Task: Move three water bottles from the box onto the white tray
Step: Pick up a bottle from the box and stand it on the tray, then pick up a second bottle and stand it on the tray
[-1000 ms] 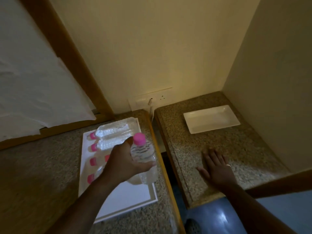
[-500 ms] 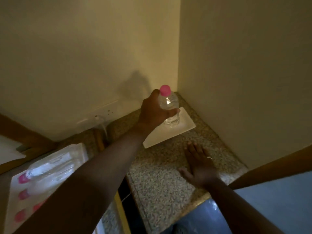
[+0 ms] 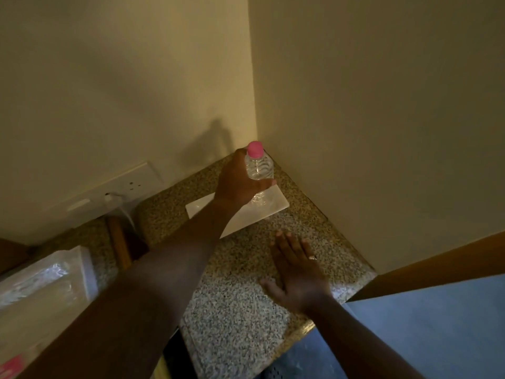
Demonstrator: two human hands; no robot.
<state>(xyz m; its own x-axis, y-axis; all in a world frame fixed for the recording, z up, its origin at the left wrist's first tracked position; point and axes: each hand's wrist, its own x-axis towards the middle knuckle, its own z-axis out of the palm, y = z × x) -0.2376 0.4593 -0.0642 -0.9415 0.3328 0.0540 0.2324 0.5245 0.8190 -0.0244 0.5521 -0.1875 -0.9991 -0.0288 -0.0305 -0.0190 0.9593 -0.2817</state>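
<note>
My left hand (image 3: 237, 182) is wrapped around a clear water bottle (image 3: 259, 167) with a pink cap, held upright with its base at the right end of the white tray (image 3: 276, 204). I cannot tell whether the base rests on the tray. The tray lies on a speckled stone counter (image 3: 240, 296) in the wall corner. My right hand (image 3: 296, 272) lies flat on that counter, fingers spread, holding nothing. At the far left, the box (image 3: 87, 269) shows plastic-wrapped bottles (image 3: 32, 280), partly hidden by my left arm.
Two walls meet right behind the tray. A white wall socket (image 3: 128, 184) with a plugged cable sits left of the counter. A gap with a wooden edge (image 3: 119, 242) separates the two counters. Blue floor (image 3: 426, 332) lies to the lower right.
My left hand carried the bottle from above the box rightwards to the tray's right end and lowered it. My right hand stayed flat on the counter. The view swung right.
</note>
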